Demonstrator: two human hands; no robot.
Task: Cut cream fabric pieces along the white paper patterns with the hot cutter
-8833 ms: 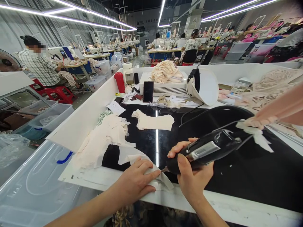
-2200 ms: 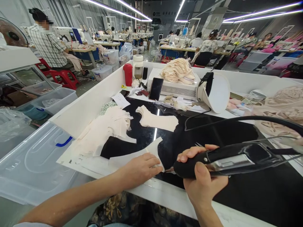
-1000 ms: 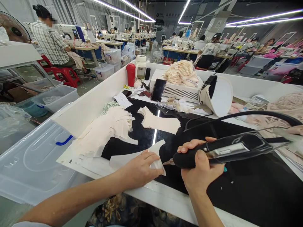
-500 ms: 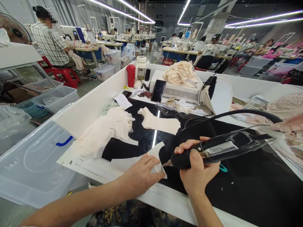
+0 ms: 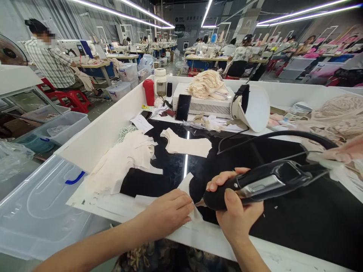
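Observation:
My right hand [image 5: 238, 207] is wrapped round a black corded hand tool [image 5: 255, 185] with a silver panel on its side. The tool's narrow metal tip [image 5: 200, 203] points left and meets the edge of a pale fabric piece [image 5: 185, 185]. My left hand [image 5: 171, 211] lies over that piece, its fingers bent together and gripping the fabric close to the tip. The fingers hide part of the fabric. Farther back on the black board [image 5: 227, 158] lies a small stack of cream fabric pieces [image 5: 187, 143]. A bigger cream pile [image 5: 121, 160] is to the left.
Another person's hand [image 5: 347, 149] reaches in from the right, near the tool's rear end. A black cord [image 5: 297, 134] arches over the board. At the back are a phone [image 5: 183, 107], a red cup [image 5: 148, 92] and a white lampshade-like cone [image 5: 259, 109]. Clear bins [image 5: 51, 204] stand left.
The view has shifted slightly to the right. My left fingers have closed more over the fabric near the tip. The other person's hand shows more clearly at the right edge.

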